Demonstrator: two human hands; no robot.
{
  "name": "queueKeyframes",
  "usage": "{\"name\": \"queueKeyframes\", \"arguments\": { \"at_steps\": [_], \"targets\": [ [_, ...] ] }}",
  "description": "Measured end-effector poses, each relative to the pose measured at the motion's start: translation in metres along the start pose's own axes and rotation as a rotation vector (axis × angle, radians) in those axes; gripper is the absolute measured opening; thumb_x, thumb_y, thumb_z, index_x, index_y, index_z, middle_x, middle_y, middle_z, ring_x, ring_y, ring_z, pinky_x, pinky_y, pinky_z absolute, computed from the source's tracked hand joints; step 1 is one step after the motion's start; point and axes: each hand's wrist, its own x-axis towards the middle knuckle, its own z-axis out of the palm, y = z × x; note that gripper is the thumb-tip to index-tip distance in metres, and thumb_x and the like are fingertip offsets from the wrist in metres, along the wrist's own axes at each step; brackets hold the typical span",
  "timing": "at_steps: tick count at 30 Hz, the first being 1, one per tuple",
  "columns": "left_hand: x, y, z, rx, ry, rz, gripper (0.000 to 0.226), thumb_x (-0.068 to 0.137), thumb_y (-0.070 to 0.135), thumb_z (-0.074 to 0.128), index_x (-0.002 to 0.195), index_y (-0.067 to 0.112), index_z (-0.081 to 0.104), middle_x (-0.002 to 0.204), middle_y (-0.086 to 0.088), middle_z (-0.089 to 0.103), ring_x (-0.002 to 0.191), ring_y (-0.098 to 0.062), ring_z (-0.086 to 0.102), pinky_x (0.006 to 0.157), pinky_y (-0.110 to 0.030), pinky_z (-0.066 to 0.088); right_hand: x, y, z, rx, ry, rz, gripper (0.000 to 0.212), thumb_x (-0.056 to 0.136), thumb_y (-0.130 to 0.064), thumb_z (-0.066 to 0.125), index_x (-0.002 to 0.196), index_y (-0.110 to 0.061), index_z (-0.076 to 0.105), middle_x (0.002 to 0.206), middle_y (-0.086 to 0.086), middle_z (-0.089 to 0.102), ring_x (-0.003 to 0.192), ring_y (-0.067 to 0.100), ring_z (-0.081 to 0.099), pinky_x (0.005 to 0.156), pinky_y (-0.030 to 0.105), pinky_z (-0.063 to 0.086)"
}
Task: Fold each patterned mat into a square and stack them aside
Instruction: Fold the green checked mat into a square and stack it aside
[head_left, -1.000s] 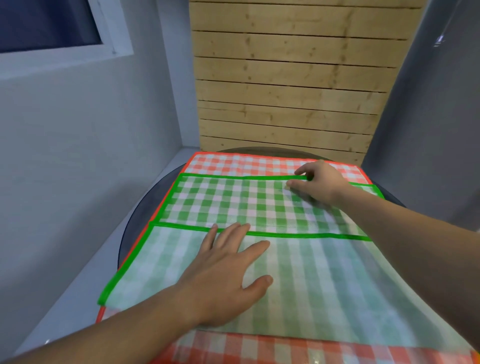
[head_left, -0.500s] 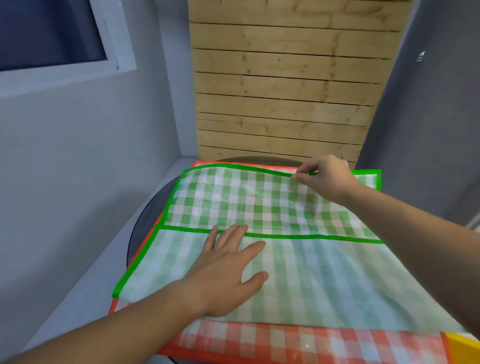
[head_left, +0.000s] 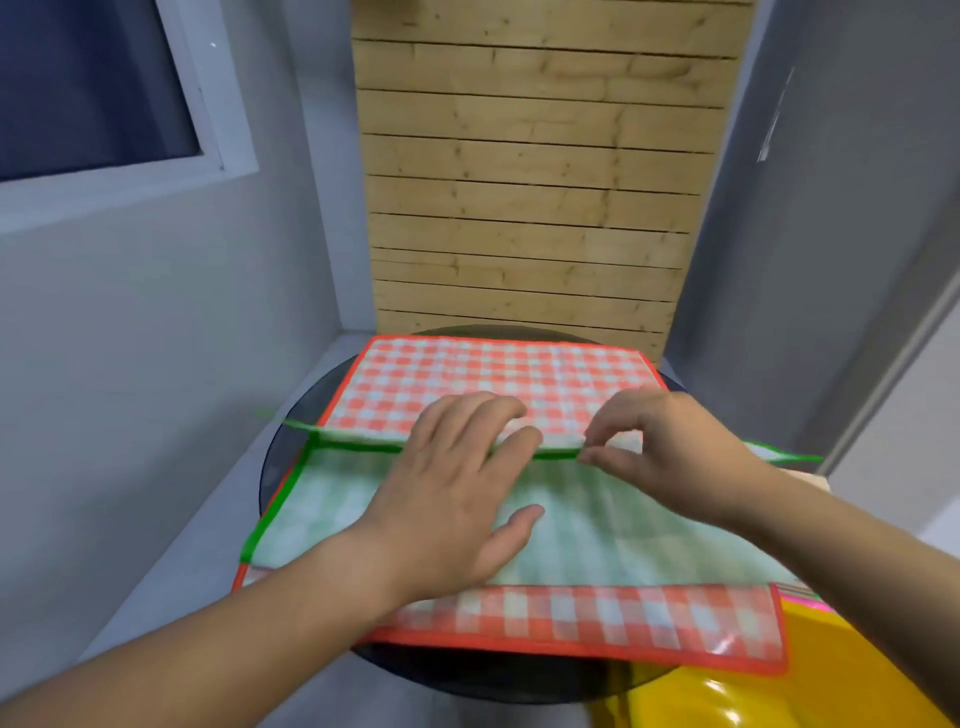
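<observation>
A green checked mat (head_left: 613, 525) with a green border lies folded on a red checked mat (head_left: 467, 379) spread over a round dark table (head_left: 291, 431). The green mat's pale underside faces up. My left hand (head_left: 447, 499) lies flat on it, fingers spread to the far folded edge. My right hand (head_left: 670, 452) pinches that far edge between thumb and fingers, just right of the left hand.
A wooden slatted panel (head_left: 530, 197) stands behind the table, with grey walls on both sides and a window (head_left: 88, 83) at the upper left. A yellow object (head_left: 779, 686) sits at the lower right below the red mat's near corner.
The green mat's far half has been drawn toward me and folded over, uncovering the red mat behind. My right hand came nearer with the edge. My left hand slid forward to the fold.
</observation>
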Motion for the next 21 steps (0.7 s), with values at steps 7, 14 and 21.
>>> {"name": "queueKeyframes", "arguments": {
  "at_steps": [7,14,21],
  "targets": [
    [-0.025,0.002,0.016,-0.078,-0.615,-0.087,0.071,0.093,0.073,0.032,0.154,0.037,0.032,0.168,-0.004,0.016,0.156,-0.023,0.008,0.126,-0.04,-0.003,-0.056,0.007,0.037,0.062,-0.142,0.116,0.011,0.081,-0.042,0.075,0.081,-0.032,0.076,0.104,-0.022,0.063,0.102,-0.005,0.053,0.088,0.019,0.046],
    [-0.044,-0.009,0.041,-0.132,-0.904,-0.162,0.071,0.095,0.077,0.019,0.156,0.05,-0.007,0.167,0.005,-0.02,0.151,-0.016,-0.028,0.121,-0.051,-0.018,-0.074,0.006,0.061,0.063,-0.202,0.177,0.007,0.085,-0.044,0.07,0.079,-0.041,0.071,0.115,-0.028,0.054,0.114,-0.005,0.044,0.093,0.014,0.04],
    [-0.046,-0.012,0.041,-0.163,-0.899,-0.177,0.075,0.094,0.078,0.021,0.158,0.046,-0.002,0.168,0.009,-0.015,0.153,-0.013,-0.022,0.124,-0.049,-0.011,-0.075,0.008,0.065,0.043,-0.179,0.147,0.027,0.081,-0.051,0.071,0.104,-0.038,0.073,0.112,-0.029,0.056,0.11,-0.006,0.046,0.094,0.015,0.041]
  ]
}}
